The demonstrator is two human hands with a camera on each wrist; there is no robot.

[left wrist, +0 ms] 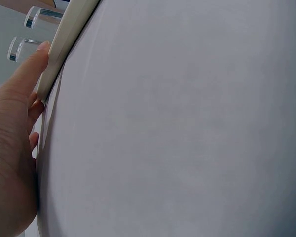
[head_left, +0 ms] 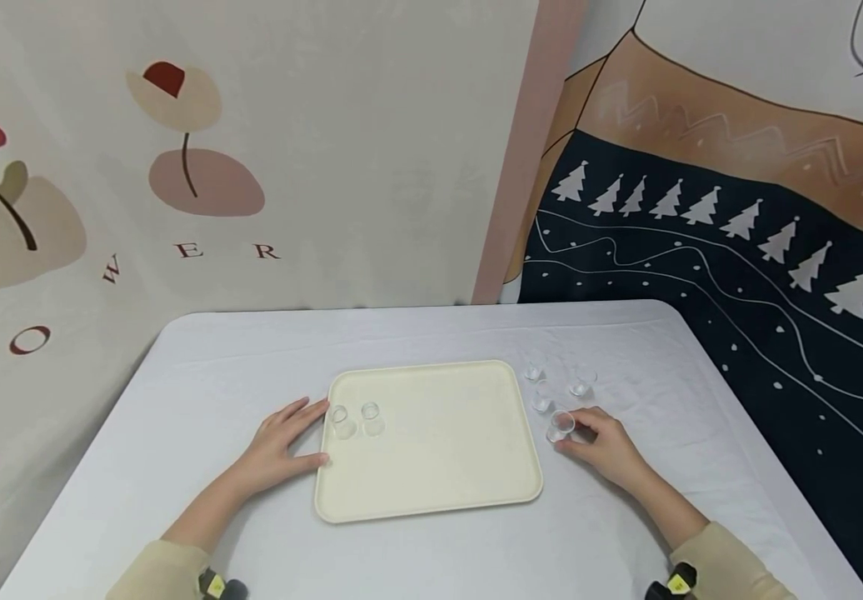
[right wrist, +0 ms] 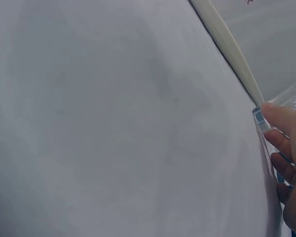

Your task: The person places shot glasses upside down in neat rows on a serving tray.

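Observation:
A cream tray [head_left: 439, 467] lies on the white-covered table. Two small clear shot glasses, one at the edge [head_left: 340, 421] and one beside it [head_left: 372, 418], stand near its left side, thick bases up in the left wrist view. My left hand [head_left: 274, 450] touches the tray's left rim with spread fingers; the thumb [left wrist: 32, 71] rests against that rim. Just off the tray's right edge, my right hand [head_left: 604, 446] pinches an upright shot glass [head_left: 561, 423] between thumb and fingers. Its thick base shows low in the right wrist view, at the table.
Behind the right hand stand three more clear glasses: one farthest back [head_left: 533, 372], one nearer [head_left: 542, 398] and one to the right [head_left: 582, 382]. White cloth [head_left: 431, 558] covers the table. Printed hangings [head_left: 371, 167] rise behind it and at the right.

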